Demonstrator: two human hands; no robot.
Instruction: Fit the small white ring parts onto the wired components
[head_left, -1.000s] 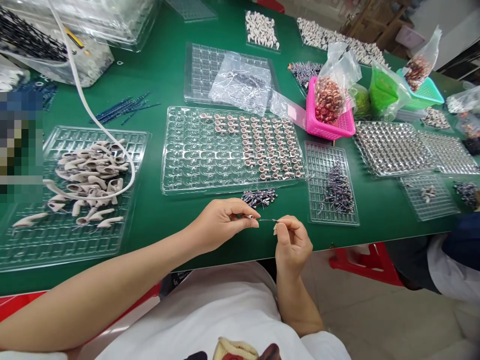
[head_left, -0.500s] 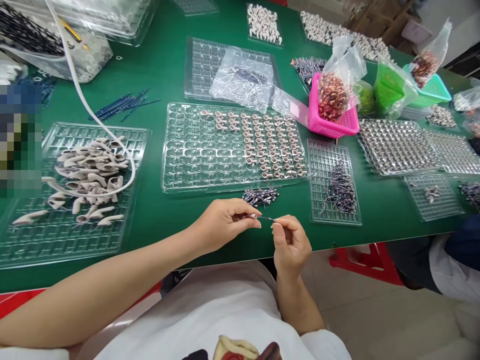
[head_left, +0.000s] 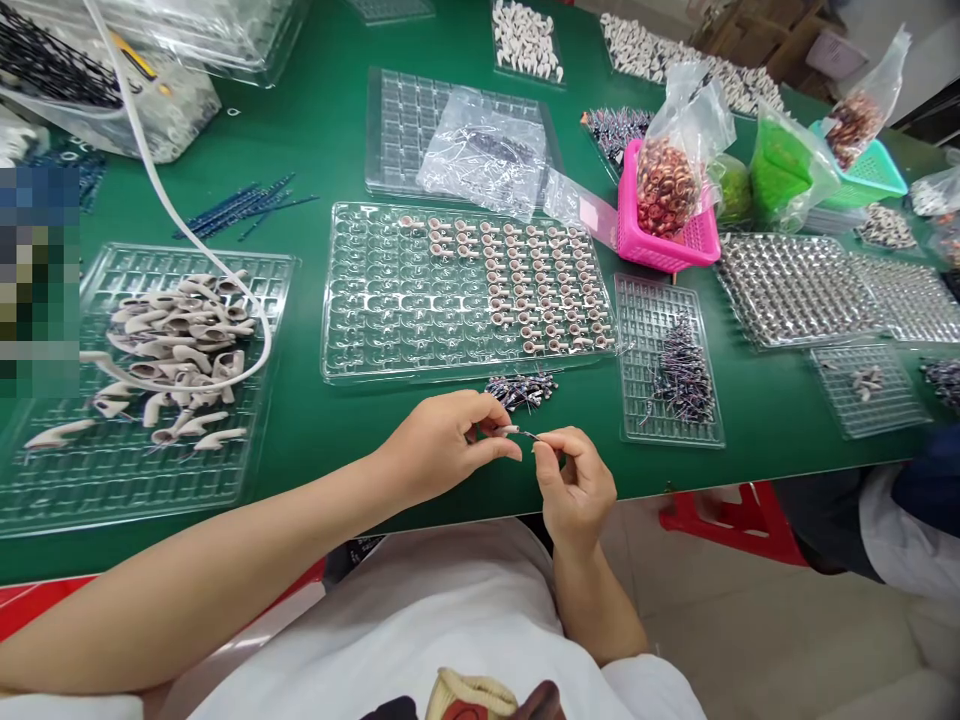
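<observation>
Green table (head_left: 300, 430), from its largest items to its smallest. The left tray (head_left: 274, 285) bears a heap of pale curved shells (head_left: 180, 335), crossed by a white tube (head_left: 163, 200). The central tray (head_left: 397, 335) has round-ended pieces (head_left: 517, 280) in the compartments of its right part and along its upper edge. Behind it, a clear bag (head_left: 480, 150) lies on the rear tray (head_left: 390, 150). The silvery tray (head_left: 795, 290) lies to the right, beyond the pink basket (head_left: 679, 252), which holds a bag of reddish rings (head_left: 664, 190). The narrow tray (head_left: 631, 400), just beside the central tray, carries dark wired parts (head_left: 684, 375).

Near the table's front edge, the left hand (head_left: 454, 440) is closed in a pinch on the tube-like part (head_left: 508, 430); the right hand (head_left: 577, 490) pinches the thin wire (head_left: 529, 434) between thumb and forefinger. The wire spans the small gap between the hands, from the part's end. A small pile (head_left: 521, 390) of wired parts lies just beyond the left hand.
</observation>
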